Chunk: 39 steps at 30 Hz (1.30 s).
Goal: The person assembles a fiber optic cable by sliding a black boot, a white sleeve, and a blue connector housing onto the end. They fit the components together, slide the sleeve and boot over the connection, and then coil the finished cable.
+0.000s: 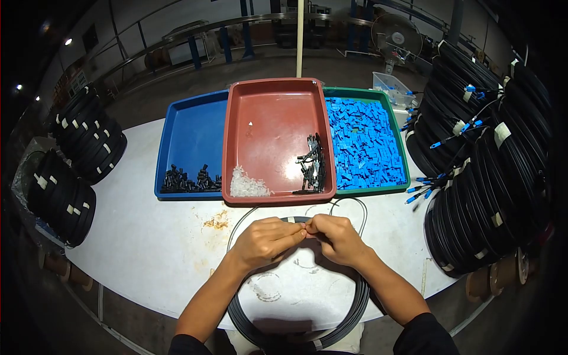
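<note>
A coil of thin black cable (360,303) lies at the table's front edge, bound in places with pale tape (290,219). At the coil's far side my left hand (267,241) and my right hand (338,238) meet, fingertips pinched together. Whatever sits between the fingers is too small and covered to make out. Both hands are closed, with the thumbs and forefingers almost touching. A loose strand of cable (362,208) arcs out beside my right hand, and another strand (231,232) curves past my left wrist.
Behind the coil stand a blue tray (192,133) with black parts, a red tray (275,118) with clear and black pieces, and a green tray (404,163) full of blue connectors. Stacked cable coils flank the white table (142,236) left (62,198) and right (482,207).
</note>
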Available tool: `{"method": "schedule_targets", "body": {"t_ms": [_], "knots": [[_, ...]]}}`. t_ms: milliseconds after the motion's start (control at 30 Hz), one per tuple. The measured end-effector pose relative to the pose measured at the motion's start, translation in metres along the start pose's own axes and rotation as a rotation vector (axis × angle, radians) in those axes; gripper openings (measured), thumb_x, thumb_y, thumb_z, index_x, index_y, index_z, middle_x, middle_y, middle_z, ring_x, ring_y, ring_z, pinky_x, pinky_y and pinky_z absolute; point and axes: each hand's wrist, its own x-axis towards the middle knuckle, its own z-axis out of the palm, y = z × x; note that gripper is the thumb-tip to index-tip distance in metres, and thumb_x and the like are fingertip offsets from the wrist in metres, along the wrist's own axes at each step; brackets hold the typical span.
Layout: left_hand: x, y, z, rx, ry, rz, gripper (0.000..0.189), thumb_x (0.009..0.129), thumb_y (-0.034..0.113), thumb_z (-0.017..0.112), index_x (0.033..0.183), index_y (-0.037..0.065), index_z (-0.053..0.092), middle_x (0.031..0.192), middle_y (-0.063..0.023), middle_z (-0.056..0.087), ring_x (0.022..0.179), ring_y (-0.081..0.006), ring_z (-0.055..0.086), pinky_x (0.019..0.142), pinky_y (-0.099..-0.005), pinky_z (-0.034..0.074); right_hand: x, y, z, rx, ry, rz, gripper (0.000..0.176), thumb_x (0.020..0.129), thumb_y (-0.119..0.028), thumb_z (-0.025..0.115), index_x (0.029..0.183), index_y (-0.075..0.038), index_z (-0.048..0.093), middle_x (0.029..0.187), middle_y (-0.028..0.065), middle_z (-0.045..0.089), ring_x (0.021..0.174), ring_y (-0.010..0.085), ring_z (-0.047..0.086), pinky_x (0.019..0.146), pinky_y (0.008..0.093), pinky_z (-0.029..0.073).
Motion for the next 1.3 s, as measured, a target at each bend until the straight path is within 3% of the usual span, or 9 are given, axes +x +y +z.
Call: {"method": "schedule_targets", "body": {"t_ms": [267, 533, 633, 700, 800, 933, 1067, 1167, 1300], "knots": [[0.005, 0.011, -0.003, -0.43, 0.034, -0.674, 0.011, 0.08, 0.004, 0.082, 0.09, 0.001, 0.08, 0.084, -0.0133, 0.078, 0.069, -0.0188, 0.076, 0.063, -0.0286, 0.06, 0.008, -0.014, -0.006, -0.315, 0.036, -0.251, 0.016, 0.078, 0.003, 0.067, 0.084, 0.0, 0.052, 0.091, 0.0188, 0.063, 0.082, 0.0352, 0.064, 0.069, 0.0424, 0.051], [0.006, 0.005, -0.006, 0.223, -0.082, 0.19, 0.033, 0.066, 0.001, 0.084, 0.098, -0.002, 0.077, 0.098, -0.0155, 0.078, 0.073, -0.0209, 0.074, 0.066, -0.0305, 0.06, 0.004, -0.012, 0.0, 0.212, 0.016, 0.231, 0.017, 0.08, 0.0, 0.069, 0.089, 0.0, 0.053, 0.074, 0.0181, 0.062, 0.068, 0.0365, 0.063, 0.064, 0.0454, 0.051], [0.006, 0.01, -0.009, 0.023, -0.068, -0.068, 0.025, 0.07, 0.0, 0.083, 0.095, -0.003, 0.078, 0.095, -0.0182, 0.078, 0.074, -0.0214, 0.075, 0.068, -0.0301, 0.061, 0.006, -0.002, -0.001, -0.025, 0.033, -0.04, 0.02, 0.077, -0.001, 0.07, 0.089, -0.001, 0.054, 0.081, 0.0157, 0.062, 0.073, 0.0331, 0.062, 0.066, 0.0424, 0.05], [0.002, 0.012, -0.003, -0.418, 0.045, -0.689, 0.014, 0.078, 0.005, 0.083, 0.091, 0.001, 0.08, 0.087, -0.0128, 0.079, 0.067, -0.0177, 0.074, 0.063, -0.03, 0.058, 0.008, -0.005, -0.006, -0.33, 0.037, -0.328, 0.021, 0.073, -0.003, 0.071, 0.088, -0.003, 0.056, 0.089, 0.0126, 0.062, 0.077, 0.0294, 0.061, 0.069, 0.0385, 0.05], [0.005, 0.014, 0.001, -0.501, 0.118, -0.692, 0.012, 0.081, 0.006, 0.083, 0.091, 0.0, 0.081, 0.084, -0.0135, 0.078, 0.067, -0.0167, 0.074, 0.062, -0.0296, 0.059, 0.01, -0.013, -0.006, -0.399, 0.097, -0.363, 0.02, 0.072, -0.001, 0.071, 0.086, -0.001, 0.056, 0.085, 0.0123, 0.062, 0.074, 0.0299, 0.061, 0.067, 0.0394, 0.051], [0.014, 0.012, -0.006, 0.185, -0.008, 0.144, 0.016, 0.075, 0.0, 0.081, 0.09, -0.002, 0.075, 0.081, -0.0115, 0.077, 0.06, -0.0204, 0.07, 0.056, -0.032, 0.056, 0.002, -0.004, -0.002, -0.075, 0.081, -0.097, 0.018, 0.073, 0.003, 0.07, 0.085, 0.0, 0.056, 0.079, 0.0119, 0.062, 0.071, 0.0289, 0.061, 0.064, 0.04, 0.051], [0.008, 0.007, -0.003, 0.218, -0.015, 0.19, 0.015, 0.075, 0.0, 0.08, 0.089, 0.001, 0.077, 0.082, -0.0106, 0.077, 0.06, -0.0196, 0.069, 0.056, -0.0311, 0.056, 0.002, -0.007, -0.002, 0.379, -0.078, 0.389, 0.017, 0.08, 0.015, 0.065, 0.091, 0.004, 0.057, 0.084, 0.0162, 0.065, 0.073, 0.0357, 0.065, 0.069, 0.0403, 0.054], [0.0, 0.012, 0.001, -0.351, 0.117, -0.545, 0.012, 0.079, 0.004, 0.082, 0.09, 0.003, 0.08, 0.08, -0.01, 0.077, 0.061, -0.0167, 0.07, 0.059, -0.0286, 0.056, 0.007, -0.009, -0.006, -0.191, 0.005, -0.228, 0.021, 0.075, 0.011, 0.068, 0.089, 0.001, 0.058, 0.088, 0.0135, 0.065, 0.076, 0.0305, 0.064, 0.07, 0.0393, 0.053], [-0.001, 0.011, -0.001, -0.594, 0.042, -0.787, 0.01, 0.08, 0.005, 0.082, 0.09, 0.002, 0.08, 0.081, -0.0112, 0.078, 0.059, -0.0151, 0.068, 0.056, -0.0283, 0.055, 0.008, -0.017, -0.007, -0.369, 0.07, -0.358, 0.022, 0.071, 0.007, 0.072, 0.088, 0.0, 0.059, 0.087, 0.0132, 0.065, 0.073, 0.0296, 0.063, 0.067, 0.0381, 0.052]]}}
